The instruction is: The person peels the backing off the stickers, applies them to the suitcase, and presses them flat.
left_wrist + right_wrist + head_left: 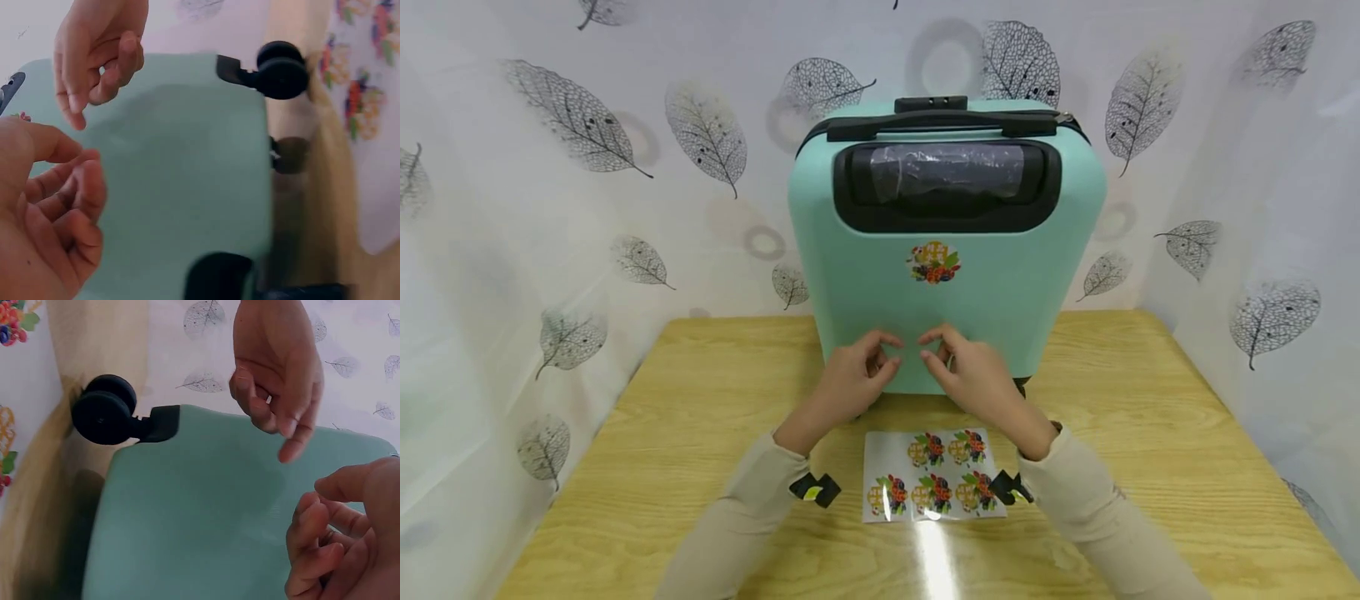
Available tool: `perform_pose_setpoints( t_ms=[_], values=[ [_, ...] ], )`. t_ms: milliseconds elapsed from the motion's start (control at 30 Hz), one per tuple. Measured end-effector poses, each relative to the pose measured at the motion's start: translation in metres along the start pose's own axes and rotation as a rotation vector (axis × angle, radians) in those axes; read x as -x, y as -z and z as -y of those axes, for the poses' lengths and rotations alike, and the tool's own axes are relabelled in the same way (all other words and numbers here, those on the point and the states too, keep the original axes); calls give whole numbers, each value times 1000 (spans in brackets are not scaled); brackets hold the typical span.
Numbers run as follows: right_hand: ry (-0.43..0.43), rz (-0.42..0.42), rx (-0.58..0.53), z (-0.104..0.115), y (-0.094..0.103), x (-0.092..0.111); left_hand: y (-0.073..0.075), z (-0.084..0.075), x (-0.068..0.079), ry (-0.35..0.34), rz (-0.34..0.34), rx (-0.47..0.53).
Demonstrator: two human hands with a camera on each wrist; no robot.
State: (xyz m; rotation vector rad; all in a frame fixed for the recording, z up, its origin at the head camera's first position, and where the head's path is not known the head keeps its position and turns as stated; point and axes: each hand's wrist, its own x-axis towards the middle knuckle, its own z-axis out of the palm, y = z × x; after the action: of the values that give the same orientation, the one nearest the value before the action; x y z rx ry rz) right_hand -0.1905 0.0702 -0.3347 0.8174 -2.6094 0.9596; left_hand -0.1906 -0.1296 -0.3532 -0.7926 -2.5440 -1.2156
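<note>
A mint-green suitcase [865, 275] stands upright on the table, with a round fruit-print sticker [933, 262] on its face below the black handle recess. In front of its lower part, my left hand [859, 375] hovers with fingers loosely bent and thumb close to the index finger. My right hand [973, 371] mirrors it a short gap away, its fingers also bent. Nothing shows between the fingers of either hand in the wrist views. On the table below the hands lies a white sticker sheet [887, 450] with several more fruit stickers; its upper left spot is bare.
The wooden table [715, 400] reaches back to a white curtain [715, 250] printed with leaves. Black wheels [282, 70] stick out from the suitcase's lower edge. A black top handle [940, 122] spans its upper end.
</note>
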Motion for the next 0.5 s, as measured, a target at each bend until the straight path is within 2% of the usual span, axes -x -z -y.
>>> perform_pose_setpoints(
  t_ms=[233, 433, 500],
  values=[
    [-99, 147, -105, -13, -16, 26, 1, 22, 41, 145, 164, 37],
    [-79, 310, -173, -22, -37, 50, -2, 47, 74, 289, 245, 65],
    [-74, 351, -191, -25, -42, 55, -3, 54, 84, 314, 263, 75]
  ],
)
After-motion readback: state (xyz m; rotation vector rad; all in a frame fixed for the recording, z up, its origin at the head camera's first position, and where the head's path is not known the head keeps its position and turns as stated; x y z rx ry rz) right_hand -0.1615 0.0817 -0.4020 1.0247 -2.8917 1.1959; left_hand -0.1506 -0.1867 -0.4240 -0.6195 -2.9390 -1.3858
